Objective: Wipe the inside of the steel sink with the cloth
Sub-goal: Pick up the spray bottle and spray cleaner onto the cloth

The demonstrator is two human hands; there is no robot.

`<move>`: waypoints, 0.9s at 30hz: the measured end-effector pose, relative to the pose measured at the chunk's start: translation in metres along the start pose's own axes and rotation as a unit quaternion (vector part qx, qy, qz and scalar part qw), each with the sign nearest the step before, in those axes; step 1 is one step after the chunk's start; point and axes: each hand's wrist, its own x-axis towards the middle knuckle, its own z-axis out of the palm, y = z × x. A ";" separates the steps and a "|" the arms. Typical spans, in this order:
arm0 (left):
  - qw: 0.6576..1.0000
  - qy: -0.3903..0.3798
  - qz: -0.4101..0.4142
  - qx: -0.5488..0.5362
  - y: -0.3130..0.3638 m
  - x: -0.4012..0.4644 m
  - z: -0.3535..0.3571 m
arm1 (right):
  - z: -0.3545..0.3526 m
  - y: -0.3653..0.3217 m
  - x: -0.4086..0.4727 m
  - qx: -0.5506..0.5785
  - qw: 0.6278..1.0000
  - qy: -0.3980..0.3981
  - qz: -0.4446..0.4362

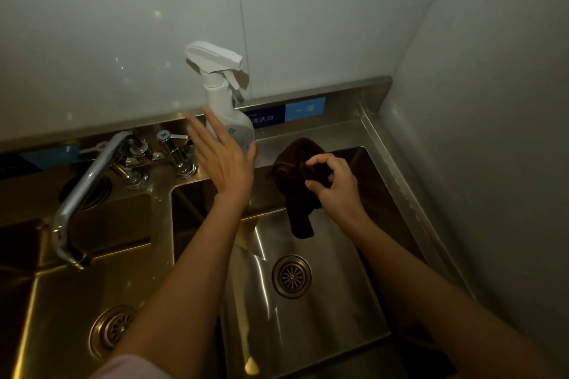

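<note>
head view, looking down, close over sink (308, 311)

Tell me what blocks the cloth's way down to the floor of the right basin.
Nothing visible does. The right hand holds the dark cloth bunched above the right basin, whose floor is bare apart from the drain. The left hand is open by the spray bottle, clear of the path.

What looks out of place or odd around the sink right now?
Nothing stands out. The spray bottle stands upright on the back ledge beside the open left hand; the right hand holds the dark cloth above the right basin. No spill or damage shows, though the lighting is dim.
</note>
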 end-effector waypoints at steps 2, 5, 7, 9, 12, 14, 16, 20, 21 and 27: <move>0.999 0.039 0.002 -0.001 0.003 0.008 0.006 | 0.000 0.003 0.003 0.000 1.000 -0.005 0.003; 0.997 0.077 -0.002 0.012 0.010 0.017 0.014 | -0.001 0.008 0.006 -0.002 1.000 -0.004 0.005; 0.996 0.093 -0.010 0.016 0.015 0.021 0.021 | -0.002 0.011 0.007 -0.004 1.000 0.000 0.007; 0.993 0.112 -0.019 0.014 0.018 0.025 0.028 | -0.005 0.015 0.007 -0.006 1.000 0.002 0.006; 0.989 0.146 -0.030 0.007 0.017 0.032 0.037 | -0.012 0.019 0.005 -0.012 1.000 0.007 -0.002; 0.985 0.170 -0.037 -0.009 0.016 0.036 0.040 | -0.015 0.022 0.003 -0.008 1.000 0.012 0.002; 0.981 0.186 -0.046 -0.018 0.017 0.038 0.041 | -0.019 0.025 0.000 -0.005 1.000 0.020 0.007; 0.977 0.200 -0.065 -0.030 0.023 0.036 0.043 | -0.027 0.028 -0.007 -0.006 0.999 0.034 0.015; 0.976 0.204 -0.071 -0.036 0.025 0.036 0.042 | -0.028 0.028 -0.009 -0.006 0.999 0.038 0.017; 0.967 0.222 -0.093 -0.080 0.037 0.038 0.032 | -0.037 0.026 -0.021 0.000 0.998 0.059 0.025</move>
